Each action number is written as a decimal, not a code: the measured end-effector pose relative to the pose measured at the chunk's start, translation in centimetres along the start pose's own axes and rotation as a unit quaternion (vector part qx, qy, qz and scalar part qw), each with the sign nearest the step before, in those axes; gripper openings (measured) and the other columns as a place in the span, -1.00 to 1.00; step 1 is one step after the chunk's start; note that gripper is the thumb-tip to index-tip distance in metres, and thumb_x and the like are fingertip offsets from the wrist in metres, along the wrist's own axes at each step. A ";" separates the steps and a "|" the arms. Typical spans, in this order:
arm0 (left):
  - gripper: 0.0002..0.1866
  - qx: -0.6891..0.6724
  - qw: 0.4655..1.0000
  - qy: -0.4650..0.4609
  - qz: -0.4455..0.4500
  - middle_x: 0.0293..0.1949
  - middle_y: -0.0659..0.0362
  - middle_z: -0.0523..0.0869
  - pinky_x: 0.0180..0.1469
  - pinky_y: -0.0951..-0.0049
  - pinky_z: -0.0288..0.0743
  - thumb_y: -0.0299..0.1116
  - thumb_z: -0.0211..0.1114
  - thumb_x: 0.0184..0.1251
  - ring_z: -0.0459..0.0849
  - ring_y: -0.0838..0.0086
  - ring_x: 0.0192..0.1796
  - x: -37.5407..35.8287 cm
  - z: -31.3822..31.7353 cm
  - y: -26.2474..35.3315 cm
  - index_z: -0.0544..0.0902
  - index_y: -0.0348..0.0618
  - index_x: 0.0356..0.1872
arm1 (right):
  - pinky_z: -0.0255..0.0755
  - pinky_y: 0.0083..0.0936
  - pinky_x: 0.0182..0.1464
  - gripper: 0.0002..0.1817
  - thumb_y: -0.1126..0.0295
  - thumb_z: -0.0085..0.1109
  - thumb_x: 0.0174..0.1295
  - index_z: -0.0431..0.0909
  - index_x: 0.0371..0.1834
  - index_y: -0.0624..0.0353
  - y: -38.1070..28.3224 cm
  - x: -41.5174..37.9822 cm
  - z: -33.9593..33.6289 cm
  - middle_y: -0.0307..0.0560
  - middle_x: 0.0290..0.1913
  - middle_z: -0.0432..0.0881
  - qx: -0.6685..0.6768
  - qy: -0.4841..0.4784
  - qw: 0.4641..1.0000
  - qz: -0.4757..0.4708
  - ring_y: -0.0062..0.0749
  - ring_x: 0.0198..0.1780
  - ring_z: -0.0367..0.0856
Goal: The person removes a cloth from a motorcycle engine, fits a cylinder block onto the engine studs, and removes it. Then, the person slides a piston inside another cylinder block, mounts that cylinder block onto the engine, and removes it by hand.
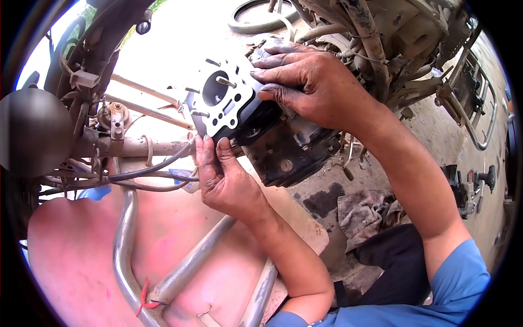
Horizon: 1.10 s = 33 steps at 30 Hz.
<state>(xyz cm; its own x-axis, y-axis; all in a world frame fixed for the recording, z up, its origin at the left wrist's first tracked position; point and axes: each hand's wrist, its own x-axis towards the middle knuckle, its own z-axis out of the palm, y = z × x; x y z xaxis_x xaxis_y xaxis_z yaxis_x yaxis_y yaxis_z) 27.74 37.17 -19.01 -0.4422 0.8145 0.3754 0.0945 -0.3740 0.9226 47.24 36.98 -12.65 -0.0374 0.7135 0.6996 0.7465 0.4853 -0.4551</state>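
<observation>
An engine cylinder block (242,90) with a bright flat face, a round bore and several projecting studs sits at the upper middle. Its bore faces up and toward me. My left hand (226,182) grips the lower edge of the block, with thumb and fingertips at its underside. From the right, my right hand (316,76) lies over the block's far upper side, fingers closed around it. The dark engine case (289,158) is just below and behind the block. Whether the block touches the case is hard to tell.
Motorcycle frame tubes (376,49) rise at the upper right. Cables (147,174) and a fork cross the left side. Below are a pink panel (71,245) and a bent metal bar (128,234). A dirty rag (365,215) lies on the ground, a tyre (245,27) farther off.
</observation>
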 end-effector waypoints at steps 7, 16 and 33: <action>-0.70 0.010 0.999 0.008 0.036 0.17 -0.05 0.84 0.24 0.47 0.72 -0.62 0.47 0.47 0.80 0.43 0.12 -0.1 0.0 -0.8 0.77 -0.49 0.16 | 0.51 -0.13 0.45 -0.64 0.21 0.48 0.36 0.85 0.10 0.19 -0.5 -0.2 -0.1 0.08 0.18 0.83 -0.031 -0.011 0.999 -0.003 0.10 0.42 0.65; -0.78 -0.004 1.000 0.019 0.024 0.23 -0.15 0.81 0.29 0.28 0.68 -0.60 0.52 0.43 0.79 0.26 0.25 0.0 0.0 -1.1 0.82 -0.50 0.03 | 0.52 -0.12 0.42 -0.70 0.24 0.43 0.37 0.86 0.01 0.22 -2.1 0.1 0.0 0.03 0.17 0.83 -0.137 0.009 0.990 -0.045 0.04 0.34 0.70; -0.76 0.004 1.000 0.008 0.012 0.24 -0.09 0.80 0.19 0.40 0.74 -0.61 0.47 0.47 0.80 0.35 0.17 -0.3 0.2 0.4 0.79 -0.53 0.08 | 0.52 -0.04 0.38 -0.51 0.09 0.02 0.63 0.64 0.33 0.25 -1.9 11.7 5.4 0.31 0.19 0.76 -0.049 -0.159 0.976 0.139 0.17 0.30 0.69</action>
<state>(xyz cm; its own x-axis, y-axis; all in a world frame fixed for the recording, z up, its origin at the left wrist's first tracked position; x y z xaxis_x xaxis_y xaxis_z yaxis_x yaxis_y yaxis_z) 28.04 36.86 -18.69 -0.4546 0.7978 0.3961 0.1127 -0.3896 0.9140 41.79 47.14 -6.57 -0.0165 0.9394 0.3425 0.8165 0.2104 -0.5377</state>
